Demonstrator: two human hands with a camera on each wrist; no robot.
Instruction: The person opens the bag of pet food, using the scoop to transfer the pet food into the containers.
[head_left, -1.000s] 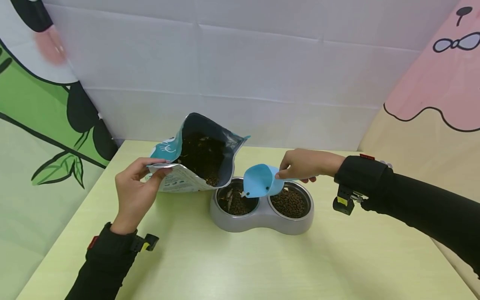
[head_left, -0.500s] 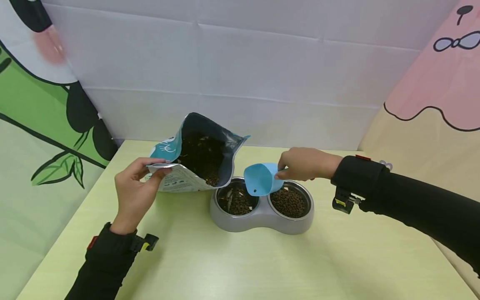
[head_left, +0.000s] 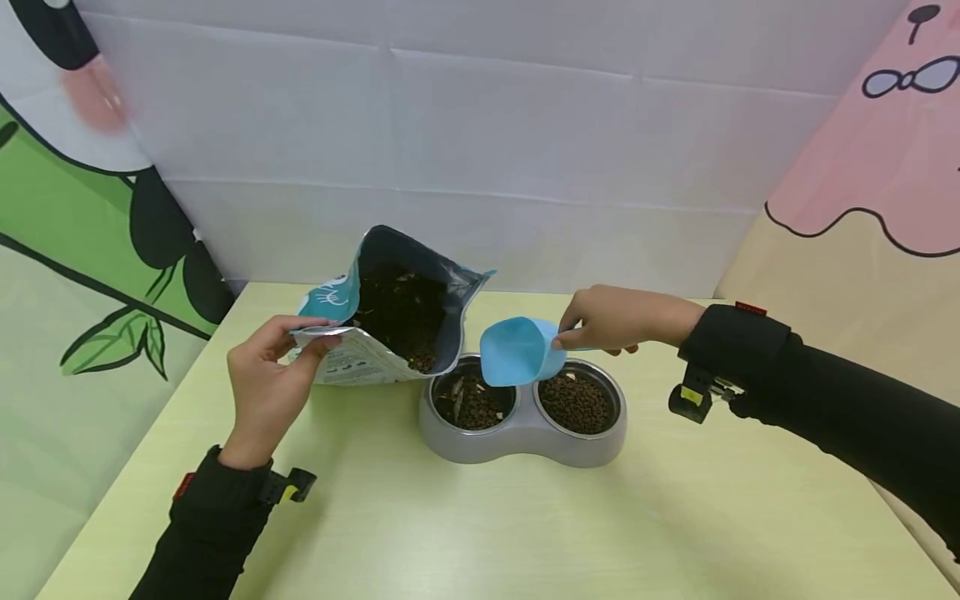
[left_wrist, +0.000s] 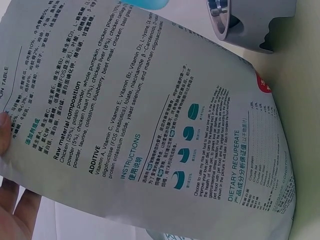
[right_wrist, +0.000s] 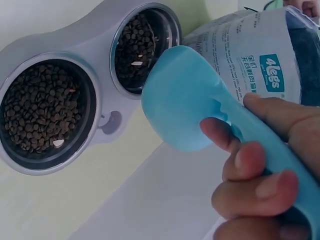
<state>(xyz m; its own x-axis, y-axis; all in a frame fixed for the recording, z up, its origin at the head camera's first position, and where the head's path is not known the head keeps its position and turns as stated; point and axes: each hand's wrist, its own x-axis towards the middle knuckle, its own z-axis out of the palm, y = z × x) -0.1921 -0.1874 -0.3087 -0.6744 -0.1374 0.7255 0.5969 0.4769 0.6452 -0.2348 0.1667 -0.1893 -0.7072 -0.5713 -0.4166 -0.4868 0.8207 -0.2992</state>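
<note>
My left hand [head_left: 270, 383] pinches the rim of an upright, open pet food bag [head_left: 367, 354], whose mouth tilts toward me and shows dark kibble inside. The left wrist view shows the bag's printed back [left_wrist: 150, 115]. My right hand [head_left: 618, 319] grips the handle of a light blue scoop [head_left: 521, 350], held above the double pet bowl [head_left: 525, 437]. No kibble shows in the scoop in the head view. In the right wrist view the fingers wrap the scoop's handle [right_wrist: 270, 140]. Both steel bowls hold brown kibble [right_wrist: 42, 107], and the scoop partly covers the left one.
The bowl stand and the bag rest on a pale yellow-green table [head_left: 480, 533]. Behind it hangs a white cloth [head_left: 510, 150] with cartoon prints at both sides.
The scoop has tilted and risen slightly in my right hand over the bowls; the few bits of kibble seen in it earlier no longer show. My left hand and the bag have stayed put.
</note>
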